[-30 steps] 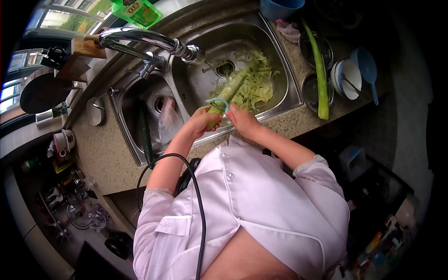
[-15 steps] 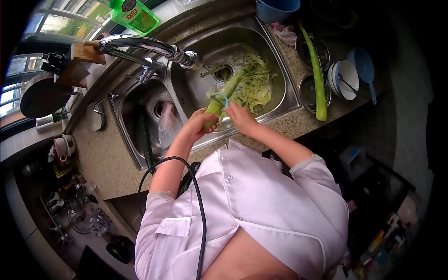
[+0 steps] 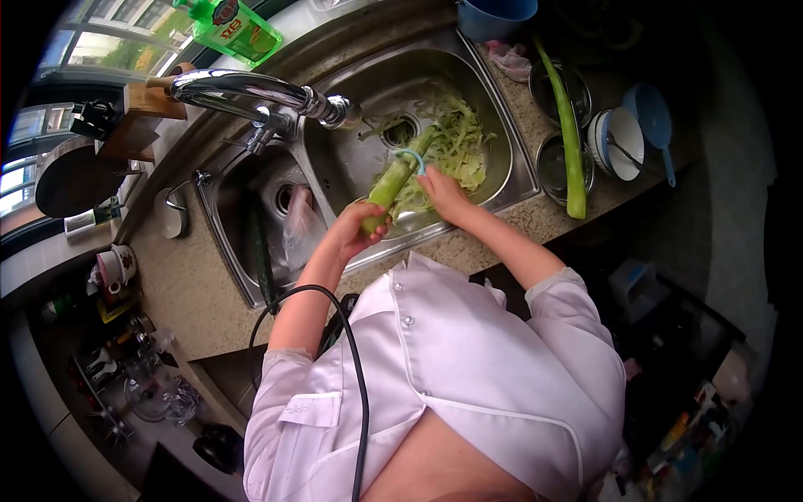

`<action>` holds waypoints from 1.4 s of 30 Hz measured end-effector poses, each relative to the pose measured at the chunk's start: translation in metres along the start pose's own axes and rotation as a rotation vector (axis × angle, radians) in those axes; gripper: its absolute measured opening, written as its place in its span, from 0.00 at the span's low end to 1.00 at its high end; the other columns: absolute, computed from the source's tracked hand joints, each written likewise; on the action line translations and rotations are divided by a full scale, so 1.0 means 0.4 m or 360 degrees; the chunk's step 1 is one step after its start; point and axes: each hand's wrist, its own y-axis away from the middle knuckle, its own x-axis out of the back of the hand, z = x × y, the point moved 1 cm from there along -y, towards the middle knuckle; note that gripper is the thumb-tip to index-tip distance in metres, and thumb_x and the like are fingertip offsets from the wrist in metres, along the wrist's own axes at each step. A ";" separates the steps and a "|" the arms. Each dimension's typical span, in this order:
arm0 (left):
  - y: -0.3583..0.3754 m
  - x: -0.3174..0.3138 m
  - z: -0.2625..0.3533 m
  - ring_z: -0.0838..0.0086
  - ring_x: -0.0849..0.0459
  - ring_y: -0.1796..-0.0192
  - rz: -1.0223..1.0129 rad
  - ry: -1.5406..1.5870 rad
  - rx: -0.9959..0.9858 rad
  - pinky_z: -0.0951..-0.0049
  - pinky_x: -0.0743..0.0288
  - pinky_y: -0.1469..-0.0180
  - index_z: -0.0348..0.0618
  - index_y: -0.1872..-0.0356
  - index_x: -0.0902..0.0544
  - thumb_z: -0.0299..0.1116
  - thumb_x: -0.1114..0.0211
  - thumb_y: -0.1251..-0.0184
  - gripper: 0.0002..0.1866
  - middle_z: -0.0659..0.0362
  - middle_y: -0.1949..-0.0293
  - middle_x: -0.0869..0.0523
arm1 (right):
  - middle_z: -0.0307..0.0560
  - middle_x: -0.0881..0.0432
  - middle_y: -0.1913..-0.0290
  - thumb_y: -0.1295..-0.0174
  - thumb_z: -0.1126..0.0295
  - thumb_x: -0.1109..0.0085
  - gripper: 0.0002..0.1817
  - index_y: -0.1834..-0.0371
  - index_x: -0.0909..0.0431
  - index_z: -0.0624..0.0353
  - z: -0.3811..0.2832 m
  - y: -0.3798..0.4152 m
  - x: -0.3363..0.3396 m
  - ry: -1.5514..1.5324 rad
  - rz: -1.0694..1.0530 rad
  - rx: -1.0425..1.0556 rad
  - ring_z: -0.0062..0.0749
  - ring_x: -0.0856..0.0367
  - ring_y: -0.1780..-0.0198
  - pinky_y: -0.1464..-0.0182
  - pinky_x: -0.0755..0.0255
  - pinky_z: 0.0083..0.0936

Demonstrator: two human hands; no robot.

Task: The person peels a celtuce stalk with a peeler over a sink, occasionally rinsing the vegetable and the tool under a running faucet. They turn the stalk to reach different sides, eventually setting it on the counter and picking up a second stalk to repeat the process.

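Note:
My left hand [image 3: 360, 227] is wrapped round the thick lower end of a green celtuce stem [image 3: 393, 180], which slants up and away over the larger sink basin [image 3: 335, 167]. My right hand [image 3: 445, 194] is closed on a light blue peeler [image 3: 416, 159], whose head lies across the stem about midway along it. Beneath and beyond the stem, pale green peelings [image 3: 464, 142] are heaped in the basin, some close to the drain [image 3: 400, 131]. The far tip of the stem merges with the peelings.
A second long celtuce stem [image 3: 571, 134] lies across metal bowls at the right, beside white bowls [image 3: 617, 138] and a blue strainer [image 3: 648, 117]. In the smaller basin are a cucumber [image 3: 262, 259] and a plastic bag [image 3: 301, 230]. The faucet [image 3: 251, 88] arches over the sink.
My right hand and the peeler have slid up along the celtuce, away from my left hand. The left hand keeps its grip in nearly the same place.

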 end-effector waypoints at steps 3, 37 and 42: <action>0.006 -0.003 0.005 0.77 0.28 0.75 -0.0045 -0.0022 0.0001 0.83 0.36 0.80 0.39 0.58 0.30 0.28 0.41 0.43 0.12 0.54 0.69 0.24 | 0.65 0.22 0.70 0.32 0.56 0.57 0.16 0.61 0.36 0.60 -0.074 0.059 -0.030 -0.0053 -0.0144 0.0101 0.63 0.24 0.65 0.65 0.33 0.49; 0.028 0.008 0.006 0.77 0.28 0.80 0.0076 -0.0378 -0.0165 0.82 0.40 0.83 0.39 0.58 0.31 0.26 0.40 0.46 0.14 0.57 0.73 0.25 | 0.65 0.22 0.66 0.32 0.52 0.58 0.20 0.61 0.33 0.61 0.081 -0.141 -0.004 0.0131 0.0004 -0.0251 0.64 0.25 0.61 0.60 0.33 0.50; 0.012 0.028 0.021 0.77 0.28 0.80 0.0087 -0.0310 -0.0132 0.82 0.40 0.83 0.40 0.59 0.31 0.26 0.40 0.46 0.14 0.57 0.73 0.25 | 0.66 0.24 0.69 0.32 0.55 0.57 0.16 0.60 0.35 0.58 -0.022 0.002 -0.072 -0.0045 -0.0204 0.0235 0.66 0.26 0.64 0.64 0.34 0.48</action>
